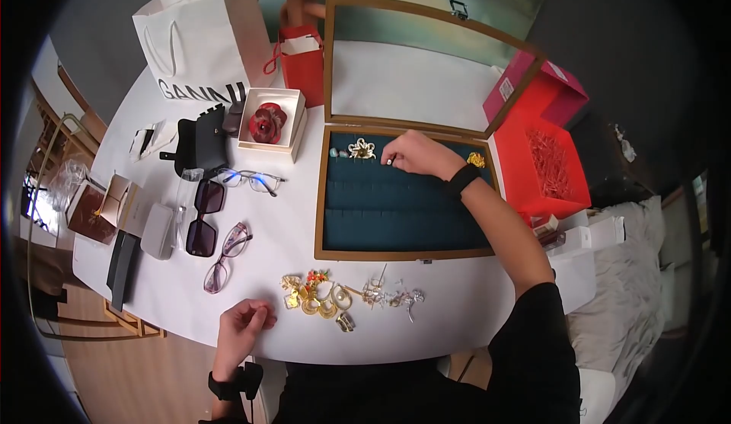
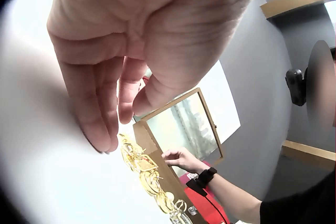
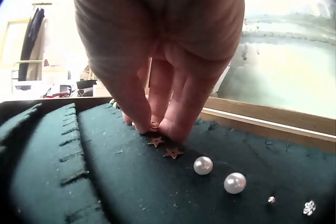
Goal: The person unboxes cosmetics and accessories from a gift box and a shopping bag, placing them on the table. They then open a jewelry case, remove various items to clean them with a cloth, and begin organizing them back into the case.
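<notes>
Plainly, right hand (image 3: 157,71): reached into the far row of the jewellery box (image 1: 327,195), its fingertips (image 3: 137,121) drawn together and pinching a small star-shaped stud (image 3: 154,126) down against the green velvet, seemingly so its post seats in the padded slot.
Studs beside the right hand: two more star studs (image 3: 164,147) lie just beyond the fingertips, then two pearl studs (image 3: 219,174) farther along the same row; tiny silver pieces sit past those.
Box lid (image 1: 411,81): propped upright behind the right hand, which keeps the velvet rows open to reach.
Left hand (image 1: 242,326): resting on the bench (image 1: 457,302) near the person's body, fingers loosely curled and holding nothing that shows; it looks idle.
Loose jewellery (image 1: 327,296): a heap of gold and silver pieces on the bench just to the right of the left hand, between it and the box's near edge.
Glasses (image 1: 222,258): several pairs on the bench beyond the left hand, well apart from the right.
</notes>
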### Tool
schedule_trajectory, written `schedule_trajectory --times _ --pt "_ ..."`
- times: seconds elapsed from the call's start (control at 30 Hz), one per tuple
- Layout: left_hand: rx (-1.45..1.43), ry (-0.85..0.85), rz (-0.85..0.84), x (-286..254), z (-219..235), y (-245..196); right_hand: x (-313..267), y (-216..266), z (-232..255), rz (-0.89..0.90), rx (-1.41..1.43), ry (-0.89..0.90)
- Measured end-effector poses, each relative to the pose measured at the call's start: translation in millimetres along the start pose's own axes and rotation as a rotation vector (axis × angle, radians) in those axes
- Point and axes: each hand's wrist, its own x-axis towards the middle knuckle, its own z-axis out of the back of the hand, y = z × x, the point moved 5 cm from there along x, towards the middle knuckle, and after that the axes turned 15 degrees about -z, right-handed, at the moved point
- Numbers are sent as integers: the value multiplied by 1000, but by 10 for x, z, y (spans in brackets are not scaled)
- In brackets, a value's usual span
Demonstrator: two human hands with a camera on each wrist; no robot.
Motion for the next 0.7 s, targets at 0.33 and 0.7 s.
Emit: schedule_trajectory --times 0.33,0.7 --pt "72 70 -29 111 -81 -76 169 -173 31 -122 90 96" --pt "175 128 -149 426 -191 -464 -1045 1454 -516 495 220 24"
